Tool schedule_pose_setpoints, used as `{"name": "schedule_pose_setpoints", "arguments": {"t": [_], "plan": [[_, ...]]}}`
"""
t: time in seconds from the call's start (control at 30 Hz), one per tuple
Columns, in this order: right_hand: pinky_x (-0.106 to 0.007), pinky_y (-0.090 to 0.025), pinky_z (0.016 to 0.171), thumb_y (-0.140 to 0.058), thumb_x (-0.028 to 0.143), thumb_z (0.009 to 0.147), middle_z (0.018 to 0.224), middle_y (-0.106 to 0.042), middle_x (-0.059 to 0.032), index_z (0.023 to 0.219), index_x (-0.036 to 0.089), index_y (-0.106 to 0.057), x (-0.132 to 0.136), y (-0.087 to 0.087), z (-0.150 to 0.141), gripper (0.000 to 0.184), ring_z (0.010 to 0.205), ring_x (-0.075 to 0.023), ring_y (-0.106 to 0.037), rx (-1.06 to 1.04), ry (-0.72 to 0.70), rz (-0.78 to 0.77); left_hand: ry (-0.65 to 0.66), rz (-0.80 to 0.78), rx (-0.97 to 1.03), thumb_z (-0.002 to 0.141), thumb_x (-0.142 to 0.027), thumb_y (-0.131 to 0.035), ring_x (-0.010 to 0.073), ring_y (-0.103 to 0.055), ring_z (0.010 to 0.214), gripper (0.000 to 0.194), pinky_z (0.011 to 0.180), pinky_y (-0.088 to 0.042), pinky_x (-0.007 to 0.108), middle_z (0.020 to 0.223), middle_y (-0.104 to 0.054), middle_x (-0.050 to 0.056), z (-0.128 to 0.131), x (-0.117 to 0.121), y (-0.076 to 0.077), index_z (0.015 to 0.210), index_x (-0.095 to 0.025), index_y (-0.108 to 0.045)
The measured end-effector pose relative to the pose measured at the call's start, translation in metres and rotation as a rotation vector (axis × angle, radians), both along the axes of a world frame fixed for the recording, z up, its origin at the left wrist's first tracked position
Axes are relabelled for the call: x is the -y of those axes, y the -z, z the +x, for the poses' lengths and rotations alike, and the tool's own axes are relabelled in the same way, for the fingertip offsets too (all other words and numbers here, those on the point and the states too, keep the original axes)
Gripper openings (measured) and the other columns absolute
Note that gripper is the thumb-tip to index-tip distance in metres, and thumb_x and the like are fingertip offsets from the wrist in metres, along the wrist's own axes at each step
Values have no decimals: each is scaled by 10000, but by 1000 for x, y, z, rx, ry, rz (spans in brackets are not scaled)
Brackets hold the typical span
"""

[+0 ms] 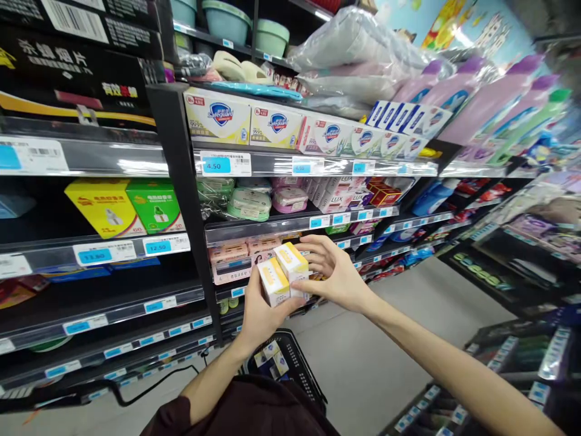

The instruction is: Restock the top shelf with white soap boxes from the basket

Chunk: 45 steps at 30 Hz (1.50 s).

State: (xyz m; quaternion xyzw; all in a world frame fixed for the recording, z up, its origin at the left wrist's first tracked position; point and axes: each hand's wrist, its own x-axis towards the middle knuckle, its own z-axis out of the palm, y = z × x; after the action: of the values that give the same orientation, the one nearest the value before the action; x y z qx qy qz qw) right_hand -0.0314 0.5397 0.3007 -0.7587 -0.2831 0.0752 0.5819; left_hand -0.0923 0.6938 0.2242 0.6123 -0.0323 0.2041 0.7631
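Observation:
My left hand [259,315] grips a small white and yellow box [273,281] from below and behind. A second white and yellow box [292,264] sits against it on the right. My right hand [336,274] touches that second box, thumb under it and fingers spread above. Both boxes are held in front of the third shelf [236,292], where pale pink boxes [230,254] stand in a row.
A black shopping basket [290,363] with a few small boxes hangs below my hands. Soap boxes [218,116] fill the top shelf, round soap packs [249,203] the one below. Yellow and green boxes [127,207] stand at left. The aisle floor [363,351] runs to the right, between shelves.

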Motion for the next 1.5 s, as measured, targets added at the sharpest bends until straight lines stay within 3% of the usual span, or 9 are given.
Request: {"name": "schedule_pose_setpoints", "arguments": {"t": [0.23, 0.47, 0.57, 0.77, 0.87, 1.07, 1.3, 1.4, 1.5], "plan": [[-458, -618, 963, -972, 331, 549, 1183, -736, -55, 1122, 303, -673, -1, 22, 1, 647, 1123, -277, -708, -131, -76, 278, -201, 143, 25, 631, -344, -928, 220, -672, 845, 586, 728, -541, 290, 951, -690, 35, -8, -2, -3, 1034, -195, -529], [-396, -652, 772, -875, 445, 693, 1027, -772, -65, 1128, 258, -698, -15, 15, 10, 505, 878, -250, -764, -319, -124, 290, -16, -148, 21, 745, -410, -863, 285, -691, 1049, 576, 913, -570, 374, 1143, -702, 105, -16, -11, 2, 1177, -182, -558], [-413, -645, 818, -861, 422, 729, 1033, -770, -44, 1120, 305, -712, -15, -33, 19, 434, 941, -249, -752, -38, -159, 212, 50, -259, 26, 849, -430, -774, 287, -680, 1059, 472, 986, -539, 409, 1127, -678, 97, -24, -18, 21, 1209, -192, -583], [-448, -581, 926, -744, 495, 846, 1248, -702, -60, 1242, 291, -691, -31, -185, 73, 449, 1160, -274, -641, 900, -101, -5, 122, -410, 67, 803, -450, -799, 287, -621, 1065, 459, 923, -565, 411, 1125, -613, 87, -37, -28, 38, 1178, -234, -642], [-416, -532, 925, -628, 500, 931, 1174, -707, -67, 1242, 233, -684, -58, -221, 110, 414, 1084, -252, -631, 1112, -186, -270, 131, -410, 61, 801, -452, -803, 284, -603, 1061, 482, 937, -562, 425, 1121, -595, 89, -39, -31, 34, 1196, -233, -636], [-422, -457, 954, -492, 414, 1012, 1137, -641, -121, 1219, 178, -654, -82, -223, 157, 353, 1033, -253, -574, 1330, -263, -686, 97, -362, 104, 813, -433, -791, 287, -597, 1073, 464, 973, -541, 436, 1133, -585, 82, -37, -45, 30, 1199, -240, -621], [-564, -369, 1070, -453, 433, 1032, 1250, -534, -135, 1355, 192, -559, -76, -219, 173, 417, 1192, -324, -480, 1411, -245, -702, 118, -266, 170, 859, -437, -741, 269, -575, 1058, 402, 974, -537, 450, 1134, -566, 79, -32, -57, 20, 1186, -248, -603], [-586, -368, 1065, -437, 429, 1037, 1259, -517, -142, 1369, 172, -530, -77, -217, 176, 430, 1195, -337, -465, 1421, -236, -686, 159, -24, 205, 864, -386, -722, 247, -601, 987, 445, 929, -538, 417, 1107, -603, 77, -24, -69, -9, 1259, -254, -567], [-583, -360, 1072, -435, 414, 1032, 1271, -506, -152, 1347, 166, -526, -80, -218, 179, 412, 1198, -349, -439, 1411, -227, -690, 122, 355, 285, 796, -257, -750, 244, -627, 942, 687, 882, -550, 398, 1205, -628, 108, -9, -84, -62, 1430, -241, -485]]}}
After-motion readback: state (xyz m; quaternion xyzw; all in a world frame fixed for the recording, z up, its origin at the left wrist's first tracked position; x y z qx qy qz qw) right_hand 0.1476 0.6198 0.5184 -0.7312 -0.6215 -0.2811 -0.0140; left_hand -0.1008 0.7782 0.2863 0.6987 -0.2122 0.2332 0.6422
